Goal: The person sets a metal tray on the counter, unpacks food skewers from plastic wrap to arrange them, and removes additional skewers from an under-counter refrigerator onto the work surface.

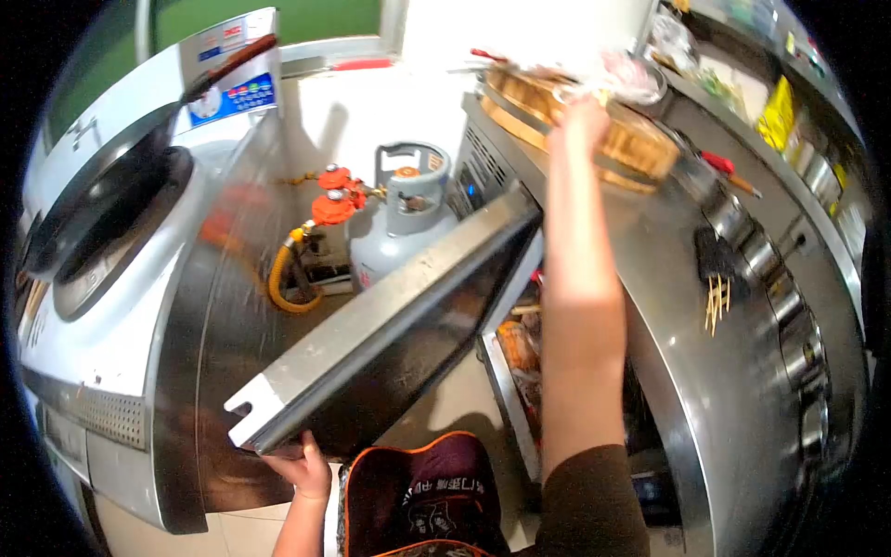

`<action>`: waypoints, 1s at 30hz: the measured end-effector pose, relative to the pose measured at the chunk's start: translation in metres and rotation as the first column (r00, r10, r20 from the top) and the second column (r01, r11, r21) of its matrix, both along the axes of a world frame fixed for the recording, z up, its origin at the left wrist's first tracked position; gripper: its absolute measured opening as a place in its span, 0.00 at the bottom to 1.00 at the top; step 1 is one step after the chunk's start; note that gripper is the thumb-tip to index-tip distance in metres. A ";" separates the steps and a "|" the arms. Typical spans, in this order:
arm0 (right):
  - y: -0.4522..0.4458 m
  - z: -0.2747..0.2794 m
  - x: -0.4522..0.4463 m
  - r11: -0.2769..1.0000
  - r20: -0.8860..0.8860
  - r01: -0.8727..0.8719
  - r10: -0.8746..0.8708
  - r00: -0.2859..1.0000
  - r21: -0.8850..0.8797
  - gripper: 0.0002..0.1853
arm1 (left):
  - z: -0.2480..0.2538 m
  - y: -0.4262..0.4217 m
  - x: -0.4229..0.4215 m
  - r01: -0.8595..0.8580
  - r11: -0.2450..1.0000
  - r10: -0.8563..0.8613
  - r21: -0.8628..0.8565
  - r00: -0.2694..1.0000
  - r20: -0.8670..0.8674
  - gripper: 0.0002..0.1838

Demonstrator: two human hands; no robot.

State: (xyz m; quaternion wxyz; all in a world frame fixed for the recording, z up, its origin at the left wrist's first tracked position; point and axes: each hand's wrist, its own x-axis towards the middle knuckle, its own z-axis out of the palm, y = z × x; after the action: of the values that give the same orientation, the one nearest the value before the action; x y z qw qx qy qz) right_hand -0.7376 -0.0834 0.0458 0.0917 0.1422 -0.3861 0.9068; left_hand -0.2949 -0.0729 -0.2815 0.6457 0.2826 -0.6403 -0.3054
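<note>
The thumb and fingers of my left hand are closed around the lower corner of a steel under-counter fridge door, which stands swung open. My right arm stretches far across the counter. At its end my right hand is over a round wooden tub with a metal band. Its fingers are blurred, and a pale thing beside them is too smeared to name. Clear plastic wrapping lies just behind the tub. Inside the open fridge, packed orange food shows beneath my arm.
A grey gas cylinder with orange regulators stands behind the door. On the left a black wok rests on a white stove. Several metal containers line the steel counter, near wooden skewers in a dark holder.
</note>
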 end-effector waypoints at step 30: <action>0.269 -0.459 0.152 0.952 0.507 -0.301 0.288 0.812 -0.057 0.15 | 0.017 -0.007 0.000 -0.151 0.986 0.156 -0.066 0.984 0.080 0.35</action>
State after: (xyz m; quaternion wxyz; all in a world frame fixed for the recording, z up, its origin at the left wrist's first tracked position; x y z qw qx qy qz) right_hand -0.5853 0.1859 -0.4127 -0.1570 -0.0436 -0.3813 0.9100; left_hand -0.2946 -0.0804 -0.2650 0.6479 0.3243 -0.6522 -0.2230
